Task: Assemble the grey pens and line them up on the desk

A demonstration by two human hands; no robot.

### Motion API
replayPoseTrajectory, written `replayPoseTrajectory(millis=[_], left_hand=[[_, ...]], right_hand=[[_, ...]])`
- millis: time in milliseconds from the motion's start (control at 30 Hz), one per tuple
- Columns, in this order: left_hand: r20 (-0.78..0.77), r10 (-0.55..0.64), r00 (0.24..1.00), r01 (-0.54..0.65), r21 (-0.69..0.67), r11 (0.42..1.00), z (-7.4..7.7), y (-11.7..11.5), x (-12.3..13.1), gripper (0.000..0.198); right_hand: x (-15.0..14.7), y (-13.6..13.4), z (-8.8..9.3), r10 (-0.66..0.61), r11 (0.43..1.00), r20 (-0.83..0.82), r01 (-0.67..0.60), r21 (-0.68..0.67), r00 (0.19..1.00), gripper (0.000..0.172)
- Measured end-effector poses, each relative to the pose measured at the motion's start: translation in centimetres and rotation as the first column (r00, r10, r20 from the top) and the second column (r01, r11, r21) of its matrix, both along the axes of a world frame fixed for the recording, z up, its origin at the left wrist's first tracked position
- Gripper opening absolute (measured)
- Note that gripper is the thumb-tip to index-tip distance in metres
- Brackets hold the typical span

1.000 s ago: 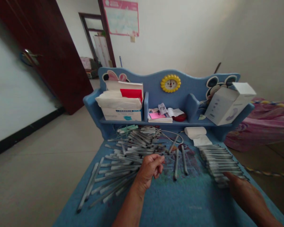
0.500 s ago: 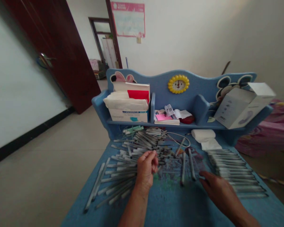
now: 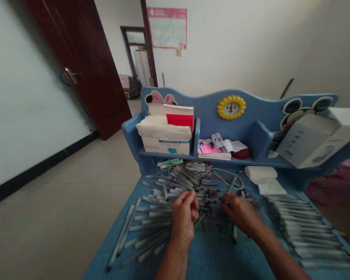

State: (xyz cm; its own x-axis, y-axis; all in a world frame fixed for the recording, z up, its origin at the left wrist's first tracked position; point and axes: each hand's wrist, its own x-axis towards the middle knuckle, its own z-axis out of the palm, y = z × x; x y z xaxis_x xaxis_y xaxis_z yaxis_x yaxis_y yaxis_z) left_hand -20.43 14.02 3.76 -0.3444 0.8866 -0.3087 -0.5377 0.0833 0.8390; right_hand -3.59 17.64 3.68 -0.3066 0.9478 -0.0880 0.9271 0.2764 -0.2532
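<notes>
Many grey pens (image 3: pixel 154 223) lie in a loose heap on the left and middle of the blue desk (image 3: pixel 210 256). My left hand (image 3: pixel 186 214) is closed at the heap's right edge, fingers curled; whatever they may hold is hidden. My right hand (image 3: pixel 240 210) reaches to the middle, its fingers bent at a single pen (image 3: pixel 231 184) that slants up beyond them; the grip itself is blurred. Another pen (image 3: pixel 235 233) shows partly below that hand. On the right, several pens (image 3: pixel 312 229) lie side by side in a row.
A white paper roll (image 3: pixel 261 174) and a looped white cable (image 3: pixel 236 177) lie near the shelf. On the blue shelf (image 3: pixel 210 97) stand a mask box (image 3: pixel 166 144), papers (image 3: pixel 214 149), a yellow clock (image 3: pixel 231 107) and a tilted white box (image 3: pixel 312 136).
My right hand has moved left and forward, from beside the pen row to the pens in the middle. My left hand stays closed near the heap. The view has shifted slightly.
</notes>
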Motion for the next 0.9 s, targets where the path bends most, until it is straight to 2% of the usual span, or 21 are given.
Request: replayPoseTrajectory(millis=[233,367,500,600,733,900], left_hand=[[0.014,-0.006,1.000,0.006,-0.014,1.000,-0.1,0.0,0.0,0.025],[0.015,-0.014,1.000,0.014,-0.010,1.000,-0.2,0.0,0.1,0.025],[0.004,-0.018,1.000,0.018,-0.009,1.000,-0.3,0.0,0.0,0.025],[0.008,-0.033,0.999,0.033,-0.007,0.999,-0.2,0.0,0.1,0.025],[0.007,-0.043,0.999,0.043,-0.007,0.999,-0.1,-0.1,0.2,0.024],[-0.057,-0.119,0.991,0.119,-0.007,0.993,-0.6,-0.3,0.3,0.022]], right_hand=[[-3.1,4.8,0.2,0.033,0.995,0.169,-0.048,0.088,0.985,0.023],[-4.8,7.1,-0.4,0.053,0.994,0.199,-0.069,0.079,0.979,0.025],[-5.6,8.2,-0.9,0.080,0.994,0.223,-0.095,0.053,0.972,0.025],[-5.3,8.5,-0.7,0.105,0.993,0.220,-0.115,0.030,0.970,0.024],[-3.5,8.2,0.6,0.103,0.994,0.185,-0.109,0.024,0.977,0.022],[0.3,5.8,1.9,0.028,0.999,0.095,-0.030,0.020,0.995,0.022]])
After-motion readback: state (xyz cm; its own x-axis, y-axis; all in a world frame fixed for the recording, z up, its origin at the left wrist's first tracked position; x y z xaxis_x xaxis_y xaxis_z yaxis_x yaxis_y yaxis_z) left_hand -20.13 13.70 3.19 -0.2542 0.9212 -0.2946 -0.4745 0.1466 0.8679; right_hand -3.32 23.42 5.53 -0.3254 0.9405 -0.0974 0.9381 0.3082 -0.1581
